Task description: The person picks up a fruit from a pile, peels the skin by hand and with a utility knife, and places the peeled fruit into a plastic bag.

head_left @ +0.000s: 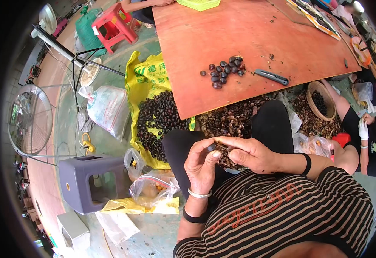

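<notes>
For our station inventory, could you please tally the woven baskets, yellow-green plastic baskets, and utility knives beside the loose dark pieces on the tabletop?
Woven basket: 1
Yellow-green plastic basket: 1
Utility knife: 1
Total: 3

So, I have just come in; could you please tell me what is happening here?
A seated person holds the left hand and right hand together over the lap, fingertips meeting; anything between them is too small to make out. A small group of dark nuts lies on the table, beside a knife. Many more lie on the yellow sack, and brown scraps cover the floor near the knees.
</notes>
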A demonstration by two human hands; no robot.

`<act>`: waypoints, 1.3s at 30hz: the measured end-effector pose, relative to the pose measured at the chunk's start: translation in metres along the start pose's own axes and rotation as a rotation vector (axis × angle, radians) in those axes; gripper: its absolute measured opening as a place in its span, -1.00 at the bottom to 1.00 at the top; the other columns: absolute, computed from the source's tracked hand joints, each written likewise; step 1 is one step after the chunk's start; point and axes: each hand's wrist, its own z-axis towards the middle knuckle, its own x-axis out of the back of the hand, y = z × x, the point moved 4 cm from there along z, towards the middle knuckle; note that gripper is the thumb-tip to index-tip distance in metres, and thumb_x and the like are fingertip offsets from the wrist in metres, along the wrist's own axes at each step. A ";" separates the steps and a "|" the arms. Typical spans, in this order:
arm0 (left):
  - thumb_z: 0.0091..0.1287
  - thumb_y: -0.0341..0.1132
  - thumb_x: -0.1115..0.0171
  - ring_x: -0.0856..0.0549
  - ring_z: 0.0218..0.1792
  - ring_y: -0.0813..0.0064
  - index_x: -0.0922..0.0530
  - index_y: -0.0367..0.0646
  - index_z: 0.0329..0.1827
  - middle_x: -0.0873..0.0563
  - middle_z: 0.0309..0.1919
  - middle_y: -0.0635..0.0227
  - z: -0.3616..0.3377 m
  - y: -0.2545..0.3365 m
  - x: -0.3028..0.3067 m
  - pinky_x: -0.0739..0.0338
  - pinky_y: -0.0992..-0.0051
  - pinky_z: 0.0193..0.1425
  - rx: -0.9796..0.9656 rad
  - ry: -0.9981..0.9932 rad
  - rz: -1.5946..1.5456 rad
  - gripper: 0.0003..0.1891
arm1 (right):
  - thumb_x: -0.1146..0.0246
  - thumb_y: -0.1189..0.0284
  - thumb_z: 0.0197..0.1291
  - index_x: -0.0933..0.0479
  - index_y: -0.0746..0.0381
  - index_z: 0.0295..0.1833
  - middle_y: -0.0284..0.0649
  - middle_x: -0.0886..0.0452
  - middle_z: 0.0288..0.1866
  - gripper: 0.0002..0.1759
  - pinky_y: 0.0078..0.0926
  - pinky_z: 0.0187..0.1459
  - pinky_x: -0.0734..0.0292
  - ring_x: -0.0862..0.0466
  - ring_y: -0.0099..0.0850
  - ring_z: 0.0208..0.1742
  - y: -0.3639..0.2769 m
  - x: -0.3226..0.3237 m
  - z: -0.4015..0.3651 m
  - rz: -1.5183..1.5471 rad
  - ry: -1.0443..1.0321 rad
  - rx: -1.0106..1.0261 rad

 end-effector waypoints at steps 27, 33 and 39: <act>0.05 -0.55 -0.31 -0.65 -0.34 0.40 -0.57 -0.22 -0.32 -0.64 -0.37 0.23 -0.024 0.006 0.015 -0.53 0.48 -0.23 -0.190 0.074 0.425 -0.86 | 0.02 0.38 0.35 -0.38 0.37 0.23 -0.24 -0.55 0.06 -0.58 -0.58 0.07 -0.43 -0.53 -0.52 0.04 0.066 -0.031 0.021 0.067 -0.023 -0.047; 0.11 -0.51 -0.18 -0.60 -0.24 0.21 -0.47 -0.24 -0.13 -0.57 -0.29 0.15 -0.023 0.010 0.002 -0.48 0.40 -0.11 -0.218 -0.042 0.321 -0.76 | 0.01 0.25 0.37 -0.30 0.25 0.28 -0.38 -0.50 -0.28 -0.54 -0.69 -0.39 -0.40 -0.50 -0.60 -0.39 0.093 0.006 0.021 0.122 -0.076 -0.075; 0.19 -0.56 -0.11 -0.59 -0.27 0.48 -0.46 -0.27 -0.17 -0.57 -0.33 0.25 -0.028 0.001 0.016 -0.47 0.48 -0.14 -0.263 0.143 0.342 -0.84 | 0.01 0.27 0.37 -0.28 0.14 0.27 -0.55 -0.25 -0.57 -0.60 -0.82 -0.73 0.01 -0.13 -0.81 -0.72 0.050 -0.019 0.000 0.324 -0.084 -0.233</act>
